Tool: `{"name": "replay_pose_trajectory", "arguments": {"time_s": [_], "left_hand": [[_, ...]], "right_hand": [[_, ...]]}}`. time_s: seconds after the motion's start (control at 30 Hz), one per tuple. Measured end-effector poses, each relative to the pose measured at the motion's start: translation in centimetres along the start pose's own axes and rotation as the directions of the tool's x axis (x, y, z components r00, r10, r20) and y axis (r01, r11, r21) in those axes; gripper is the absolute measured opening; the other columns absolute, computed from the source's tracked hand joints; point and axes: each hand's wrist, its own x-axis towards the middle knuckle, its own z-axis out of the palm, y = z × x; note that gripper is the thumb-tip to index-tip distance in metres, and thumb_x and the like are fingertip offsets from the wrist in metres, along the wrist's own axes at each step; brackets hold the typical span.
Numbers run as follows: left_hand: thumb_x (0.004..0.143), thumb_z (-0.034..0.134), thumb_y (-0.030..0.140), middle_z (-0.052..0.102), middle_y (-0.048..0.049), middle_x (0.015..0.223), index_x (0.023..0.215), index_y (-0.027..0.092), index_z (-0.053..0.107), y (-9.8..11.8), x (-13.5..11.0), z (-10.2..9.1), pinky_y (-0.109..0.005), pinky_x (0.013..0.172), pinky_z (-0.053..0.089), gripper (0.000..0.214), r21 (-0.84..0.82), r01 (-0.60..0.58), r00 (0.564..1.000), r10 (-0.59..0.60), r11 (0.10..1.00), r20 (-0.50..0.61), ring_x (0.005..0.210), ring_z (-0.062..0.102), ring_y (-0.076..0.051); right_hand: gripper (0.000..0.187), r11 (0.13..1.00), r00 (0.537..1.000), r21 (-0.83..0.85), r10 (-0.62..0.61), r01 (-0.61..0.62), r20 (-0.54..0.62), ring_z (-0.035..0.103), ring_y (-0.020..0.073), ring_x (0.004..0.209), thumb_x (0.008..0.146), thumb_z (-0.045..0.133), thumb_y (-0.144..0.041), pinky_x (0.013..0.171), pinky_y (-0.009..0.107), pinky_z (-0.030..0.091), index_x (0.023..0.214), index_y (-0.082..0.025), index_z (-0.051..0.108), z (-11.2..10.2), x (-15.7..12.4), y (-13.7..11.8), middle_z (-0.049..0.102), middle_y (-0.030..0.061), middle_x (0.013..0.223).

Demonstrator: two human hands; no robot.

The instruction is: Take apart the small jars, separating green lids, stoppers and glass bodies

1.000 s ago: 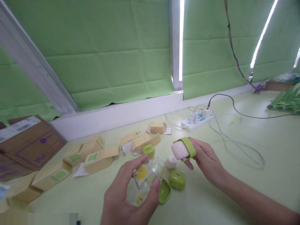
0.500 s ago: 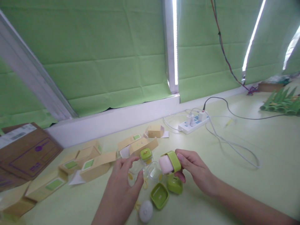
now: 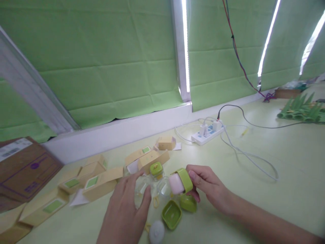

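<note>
My right hand (image 3: 207, 183) grips a green square cap (image 3: 186, 179) between thumb and fingers, tilted on its side above the table. A pale pink rounded block (image 3: 176, 184) sticks out of the cap's left side. My left hand (image 3: 128, 201) is open, its thumb and fingers curved apart beside a clear cup (image 3: 142, 186); whether it touches the cup I cannot tell. Another clear cup (image 3: 164, 186) stands between the hands. Below lie an open green square tray (image 3: 172, 214), a green piece (image 3: 188, 202) partly under my right hand, and a white round disc (image 3: 156, 232).
Behind the cups stands a small green-lidded container (image 3: 156, 169). Several tan boxes (image 3: 101, 183) lie left and behind. A large brown carton (image 3: 27, 173) is at far left. A white power strip (image 3: 208, 134) with a trailing cable (image 3: 250, 156) lies back right, and green tubes (image 3: 301, 117) farther right.
The view has shifted slightly. My right hand still holds the green cap, now turned a little. My left hand remains open near the clear cup.
</note>
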Motion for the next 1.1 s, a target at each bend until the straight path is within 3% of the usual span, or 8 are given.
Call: {"name": "replay_pose_trajectory", "arguments": {"time_s": [0.1,0.17,0.23,0.3,0.53,0.67,0.9,1.1], "left_hand": [[0.094,0.051,0.045,0.071,-0.0093,0.115,0.12,0.024,0.059,2.5,-1.1,-0.5,-0.045,0.088,0.058,0.035,-0.333,0.069,0.995,-0.041,0.94,0.091,0.1,0.071,-0.028],[0.096,0.05,0.044,0.075,-0.0073,0.111,0.124,0.025,0.057,4.3,-2.0,0.2,-0.036,0.081,0.061,0.035,-0.605,0.122,0.979,0.006,0.787,0.206,0.093,0.074,-0.023],[0.097,0.05,0.043,0.077,-0.0054,0.107,0.124,0.027,0.054,5.6,-2.7,1.2,-0.031,0.078,0.062,0.031,-0.763,0.098,0.986,0.041,0.639,0.161,0.089,0.076,-0.021],[0.097,0.052,0.038,0.078,-0.0036,0.106,0.126,0.029,0.052,6.0,-3.1,1.7,-0.027,0.076,0.062,0.03,-0.79,0.031,0.992,0.077,0.613,0.099,0.088,0.077,-0.019],[0.088,0.066,0.017,0.072,-0.0054,0.122,0.135,0.027,0.052,4.1,-2.2,-0.1,-0.027,0.092,0.059,0.05,-0.234,-0.376,0.927,0.363,0.897,-0.096,0.11,0.071,-0.019],[0.088,0.066,0.015,0.076,-0.0073,0.114,0.126,0.02,0.055,3.9,-2.1,0.0,-0.028,0.097,0.058,0.04,-0.099,-0.464,0.882,0.448,0.88,-0.147,0.109,0.072,-0.02],[0.086,0.066,0.013,0.076,-0.0123,0.114,0.123,0.012,0.062,3.8,-2.2,-0.3,-0.025,0.097,0.057,0.037,0.104,-0.573,0.786,0.581,0.813,-0.211,0.105,0.074,-0.018],[0.083,0.069,0.017,0.08,-0.0091,0.109,0.121,0.012,0.065,4.0,-2.6,0.0,-0.023,0.094,0.058,0.038,0.223,-0.605,0.725,0.645,0.764,-0.244,0.097,0.077,-0.019]], "right_hand": [[0.048,0.999,0.999,-0.052,-0.001,0.003,0.039,0.049,0.0111,0.05,0.104,0.041,-0.051,0.052,0.022,0.038,0.07,-0.018,0.051,0.3,-0.3,-0.3,0.051,-0.003,0.055],[0.049,0.995,0.997,-0.098,-0.003,0.011,0.076,0.049,0.0109,0.05,0.103,0.041,-0.052,0.051,0.021,0.038,0.07,-0.018,0.051,0.6,-0.6,-0.7,0.051,-0.0027,0.056],[0.05,0.989,0.994,-0.147,-0.012,0.028,0.107,0.048,0.0105,0.05,0.102,0.041,-0.054,0.051,0.021,0.037,0.07,-0.017,0.052,0.8,-0.7,-1.0,0.049,-0.0029,0.057],[0.05,0.981,0.993,-0.189,-0.024,0.045,0.114,0.048,0.0105,0.052,0.101,0.042,-0.054,0.052,0.022,0.038,0.069,-0.017,0.053,0.7,-0.7,-1.3,0.048,-0.0028,0.059],[0.035,0.963,0.996,-0.265,-0.03,0.053,0.087,0.06,0.0146,0.069,0.098,0.053,-0.044,0.062,0.024,0.047,0.12,-0.019,0.064,0.6,-0.3,-2.0,0.066,0.0025,0.085],[0.038,0.896,0.994,-0.432,-0.074,0.101,0.079,0.063,0.0165,0.075,0.086,0.071,-0.035,0.067,0.026,0.051,0.121,-0.02,0.068,1.2,-0.3,-2.6,0.07,0.0044,0.093],[0.046,0.804,0.961,-0.527,-0.253,0.274,0.114,0.07,0.02,0.086,0.09,0.062,-0.025,0.078,0.03,0.054,0.135,-0.013,0.06,1.2,-0.5,-3.0,0.075,0.0108,0.101],[0.042,0.661,0.882,-0.601,-0.434,0.45,0.183,0.071,0.0182,0.067,0.09,0.055,-0.015,0.062,0.026,0.054,0.132,-0.009,0.06,1.3,-0.7,-2.7,0.078,0.0102,0.088]]}}
